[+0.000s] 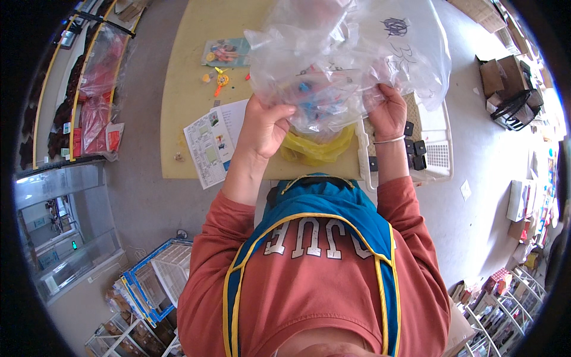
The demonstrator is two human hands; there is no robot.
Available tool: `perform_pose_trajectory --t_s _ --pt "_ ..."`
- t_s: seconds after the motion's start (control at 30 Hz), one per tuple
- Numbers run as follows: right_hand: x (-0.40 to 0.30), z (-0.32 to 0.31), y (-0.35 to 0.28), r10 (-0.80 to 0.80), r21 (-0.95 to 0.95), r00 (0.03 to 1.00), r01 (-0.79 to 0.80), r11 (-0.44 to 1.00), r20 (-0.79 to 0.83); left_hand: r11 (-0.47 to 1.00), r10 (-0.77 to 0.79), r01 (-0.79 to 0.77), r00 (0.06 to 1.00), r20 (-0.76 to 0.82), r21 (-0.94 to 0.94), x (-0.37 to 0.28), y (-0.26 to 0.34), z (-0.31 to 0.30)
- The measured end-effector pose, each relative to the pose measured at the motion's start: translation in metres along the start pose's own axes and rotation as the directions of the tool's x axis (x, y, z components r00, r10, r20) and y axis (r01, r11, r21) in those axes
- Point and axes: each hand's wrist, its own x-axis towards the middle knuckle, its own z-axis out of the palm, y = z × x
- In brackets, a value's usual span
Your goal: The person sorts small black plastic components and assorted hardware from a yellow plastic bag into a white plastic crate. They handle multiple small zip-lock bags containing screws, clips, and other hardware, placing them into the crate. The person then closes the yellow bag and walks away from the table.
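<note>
Both my hands hold up a large clear plastic bag [312,53] that bears handwriting in dark marker. My left hand [270,122] pinches its near left edge between thumb and fingers. On the near right side my right hand [388,111] grips the film, its fingers partly hidden by the plastic. Small blue parts [319,105] and some red ones show blurred through the bag; whether they lie inside or behind it I cannot tell. Below the bag, at the table's near edge, is a crumpled yellow plastic bag [319,149].
On the yellowish table [178,111] lie printed sheets [209,145], a small orange-and-yellow toy [222,80] and a picture packet [223,52]. A white plastic crate [437,134] with several black parts [418,156] stands right. An open cardboard box [504,80] is on the floor.
</note>
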Motion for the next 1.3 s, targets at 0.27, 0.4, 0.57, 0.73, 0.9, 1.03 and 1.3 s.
perform_pose_trajectory --t_s 0.27,0.4,0.57,0.73,0.9,1.03,1.3 --pt "0.000 0.006 0.025 0.086 0.007 0.996 -0.086 0.996 -0.022 0.988 0.068 -0.066 0.998 0.008 -0.139 0.008 -0.013 0.010" --pt "-0.001 0.007 0.022 0.099 -0.006 0.994 -0.099 0.995 0.038 0.992 0.123 -0.122 0.990 -0.072 0.015 0.011 -0.014 0.008" --pt "-0.007 0.010 -0.002 -0.013 -0.094 0.993 0.024 0.995 0.116 0.978 0.199 -0.195 0.979 -0.051 0.075 0.015 -0.003 -0.005" --pt "-0.020 0.042 -0.043 -0.267 -0.341 0.952 0.303 0.890 0.147 0.969 0.213 -0.205 0.976 -0.043 0.138 0.012 0.012 -0.016" --pt "-0.024 0.106 -0.088 -0.459 -0.841 0.872 0.371 0.394 0.169 0.963 0.172 -0.157 0.984 -0.049 0.219 0.009 0.033 -0.022" --pt "-0.013 0.136 -0.093 -0.251 -0.986 0.958 0.109 -0.124 0.137 0.962 0.151 -0.137 0.988 -0.040 0.235 0.015 0.037 -0.019" --pt "-0.005 0.145 -0.061 -0.166 -0.865 0.920 0.255 -0.431 0.354 0.960 0.154 -0.138 0.987 -0.045 0.244 0.009 0.031 -0.028"
